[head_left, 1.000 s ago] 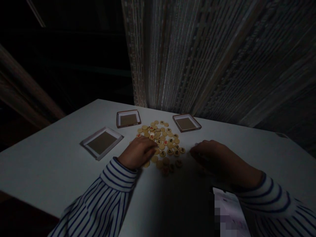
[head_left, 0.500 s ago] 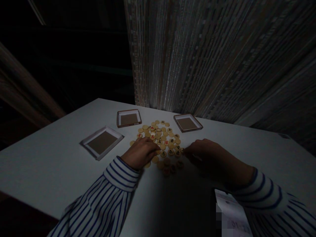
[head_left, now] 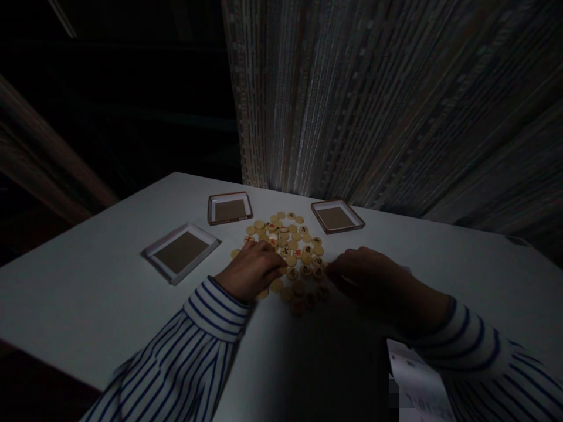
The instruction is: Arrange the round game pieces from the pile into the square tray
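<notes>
Several round yellowish pieces (head_left: 307, 270), some with red or black characters and others plain, lie in a loose heap on the white table (head_left: 109, 264). My left hand (head_left: 253, 269) rests palm down over the heap's left side, its fingers curled and closed at the pieces; what they hold, if anything, is hidden. At the right edge of the heap, my right hand (head_left: 365, 272) has its fingertips pressed together against a piece, most of which they cover.
Three shallow open boxes stand around the heap: one at the left (head_left: 180, 253), one at the back (head_left: 229, 208), one at the back right (head_left: 338, 217). A lit phone (head_left: 417, 375) lies by my right forearm. Behind the table hangs a string curtain (head_left: 308, 99).
Both hands stay almost where they were, at the left and right of the heap. The view has shifted slightly and the picture is a little darker.
</notes>
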A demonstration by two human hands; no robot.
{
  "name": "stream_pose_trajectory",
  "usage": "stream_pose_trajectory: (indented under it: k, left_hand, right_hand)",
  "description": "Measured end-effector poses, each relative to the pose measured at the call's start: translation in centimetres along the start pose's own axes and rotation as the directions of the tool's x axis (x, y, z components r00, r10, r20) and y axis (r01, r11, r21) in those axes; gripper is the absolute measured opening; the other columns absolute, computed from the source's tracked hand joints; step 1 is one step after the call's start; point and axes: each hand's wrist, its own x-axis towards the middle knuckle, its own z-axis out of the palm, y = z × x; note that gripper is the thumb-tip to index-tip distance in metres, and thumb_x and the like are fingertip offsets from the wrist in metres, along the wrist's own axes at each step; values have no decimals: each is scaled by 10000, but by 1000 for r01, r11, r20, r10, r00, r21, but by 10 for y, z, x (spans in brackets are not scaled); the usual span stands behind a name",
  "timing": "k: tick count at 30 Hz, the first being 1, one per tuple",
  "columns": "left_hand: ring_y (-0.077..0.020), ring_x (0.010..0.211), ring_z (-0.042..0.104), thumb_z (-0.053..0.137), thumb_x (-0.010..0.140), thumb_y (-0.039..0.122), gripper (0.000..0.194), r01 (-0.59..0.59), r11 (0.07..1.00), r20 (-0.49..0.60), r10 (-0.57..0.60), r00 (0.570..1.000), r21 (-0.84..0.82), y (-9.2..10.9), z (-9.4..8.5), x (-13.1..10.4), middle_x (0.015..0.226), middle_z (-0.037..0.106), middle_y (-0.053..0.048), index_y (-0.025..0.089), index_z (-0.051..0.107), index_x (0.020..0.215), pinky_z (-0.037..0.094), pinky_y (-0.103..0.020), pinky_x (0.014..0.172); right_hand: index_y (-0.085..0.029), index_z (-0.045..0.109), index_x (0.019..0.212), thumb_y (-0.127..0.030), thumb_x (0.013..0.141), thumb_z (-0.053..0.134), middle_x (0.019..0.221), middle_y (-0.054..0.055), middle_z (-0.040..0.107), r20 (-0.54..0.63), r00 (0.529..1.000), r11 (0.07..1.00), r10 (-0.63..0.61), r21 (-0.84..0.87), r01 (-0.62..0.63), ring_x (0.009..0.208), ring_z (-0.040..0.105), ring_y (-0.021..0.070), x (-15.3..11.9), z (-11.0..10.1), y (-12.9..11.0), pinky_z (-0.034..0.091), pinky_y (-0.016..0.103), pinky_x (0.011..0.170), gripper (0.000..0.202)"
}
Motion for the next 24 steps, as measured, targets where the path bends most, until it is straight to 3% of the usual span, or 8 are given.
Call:
stream_pose_trajectory:
  k: [8, 15, 19, 24]
  left_hand:
    - [-208, 938, 504, 532, 792, 226, 181, -12, 999, -30, 11, 999, -47, -5, -1, -3, 908, 627, -48, 225, 636, 939, 364, -388, 842]
    - [-195, 957, 536, 531, 790, 256, 206, -28, 979, -165, -6, 986, -202, -8, -6, -6, 975, 639, -59, 197, 617, 968, 384, -382, 884]
    - [-169, 937, 574, 555, 772, 263, 216, 16, 896, -262, -147, 954, -444, -2, -10, -7, 998, 645, -65, 168, 611, 957, 431, -331, 863]
    - [-182, 924, 593, 629, 707, 290, 246, 63, 727, -266, -329, 906, -684, 5, -14, -6, 961, 667, -67, 146, 640, 907, 446, -338, 872]
  right_hand:
    - [-192, 613, 776, -146, 794, 450, 709, 36, 627, 48, 999, 1000, -6, -28, 7, 611, 543, 152, 3, 2, -1, 320, 278, 551, 170]
    - [-190, 602, 759, -147, 799, 445, 706, 38, 620, 19, 999, 998, -43, -52, 44, 605, 533, 141, 2, 3, -1, 306, 276, 556, 168]
    - [-188, 616, 773, -163, 796, 467, 712, 40, 625, 33, 999, 998, -32, -45, 33, 606, 541, 142, 4, 4, -2, 294, 271, 549, 153]
    - [-188, 608, 770, -187, 806, 463, 714, 35, 620, 18, 999, 999, -40, -21, 40, 600, 531, 136, 4, 4, -4, 289, 268, 553, 150]
